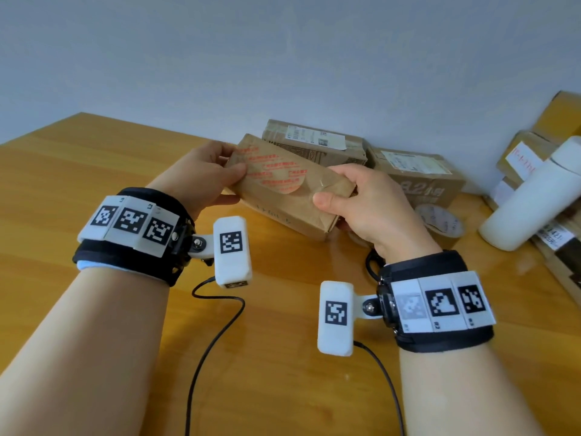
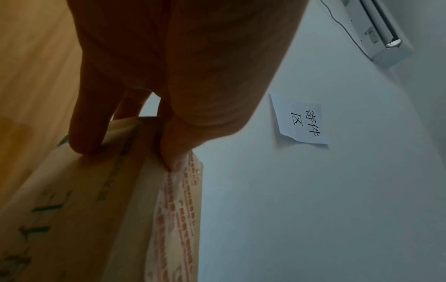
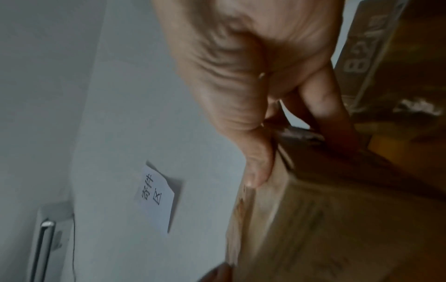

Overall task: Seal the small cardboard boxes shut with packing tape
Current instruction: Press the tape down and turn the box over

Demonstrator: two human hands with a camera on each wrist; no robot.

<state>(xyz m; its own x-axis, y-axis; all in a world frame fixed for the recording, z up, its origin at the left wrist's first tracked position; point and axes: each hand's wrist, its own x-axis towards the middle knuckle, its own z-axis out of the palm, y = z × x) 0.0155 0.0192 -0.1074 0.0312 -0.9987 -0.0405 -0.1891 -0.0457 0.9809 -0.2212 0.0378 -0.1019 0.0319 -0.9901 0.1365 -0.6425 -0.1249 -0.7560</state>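
I hold a small brown cardboard box [image 1: 284,187] tilted above the table, one hand at each end. A strip of clear tape with red print [image 1: 273,173] lies across its upper face. My left hand [image 1: 201,174] grips the left end, thumb pressing on the tape [image 2: 176,209] and fingers behind the box [image 2: 79,209]. My right hand [image 1: 367,202] grips the right end, thumb on top of the box [image 3: 325,219] and fingers underneath. A roll of packing tape [image 1: 440,220] lies on the table behind my right hand.
Two taped boxes [image 1: 314,143] [image 1: 418,174] stand against the wall. A white bottle [image 1: 531,196] lies at the right on more stacked boxes [image 1: 534,146]. The wooden table [image 1: 78,158] stretches left. A paper note [image 2: 301,120] hangs on the wall. Cables trail from both wrist units.
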